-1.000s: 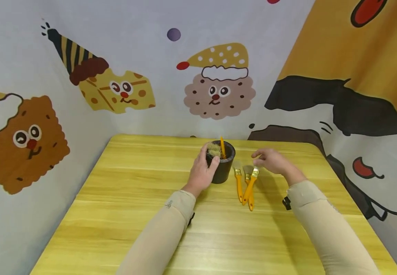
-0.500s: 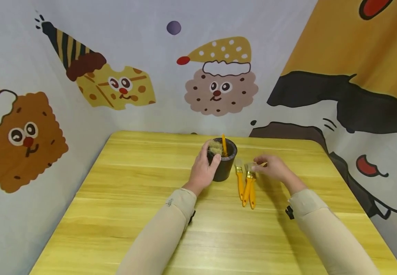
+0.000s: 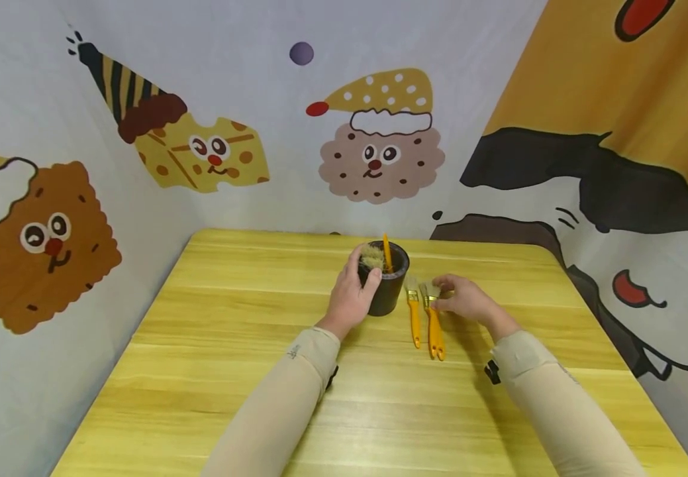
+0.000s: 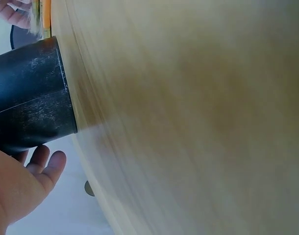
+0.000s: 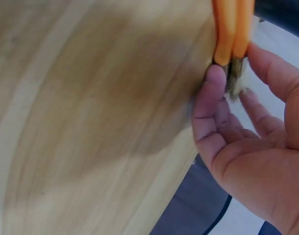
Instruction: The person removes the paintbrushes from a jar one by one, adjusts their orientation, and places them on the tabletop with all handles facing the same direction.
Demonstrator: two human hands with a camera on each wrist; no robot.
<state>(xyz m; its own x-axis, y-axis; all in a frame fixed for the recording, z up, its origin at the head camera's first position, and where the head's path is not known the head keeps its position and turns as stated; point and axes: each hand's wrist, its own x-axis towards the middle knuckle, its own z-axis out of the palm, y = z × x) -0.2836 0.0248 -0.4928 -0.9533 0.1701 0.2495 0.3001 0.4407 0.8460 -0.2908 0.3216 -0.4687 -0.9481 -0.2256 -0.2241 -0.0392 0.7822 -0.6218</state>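
Note:
My left hand [image 3: 349, 301] holds the side of a black pot [image 3: 387, 295] standing on the table, thumb toward me and fingers round the far side. A pale bristly tuft [image 3: 372, 257] shows at the pot's left rim, beside an upright orange handle [image 3: 387, 252]. To the right of the pot, my right hand [image 3: 465, 298] grips two orange-handled paintbrushes [image 3: 435, 334] lying side by side. In the right wrist view, thumb and fingers flank their metal ferrules [image 5: 230, 68]. A separate paintbrush [image 3: 415, 321] lies between this pair and the pot, bristles away from me.
The wooden table [image 3: 230, 397] extends toward me and to both sides. Right behind its far edge hangs a cloth backdrop [image 3: 248, 79] printed with cartoon figures, continuing along the left and right sides.
The right hand has come down and closer to the brushes. Two paintbrushes that lay crossed are now drawn side by side. The left hand stays on the pot.

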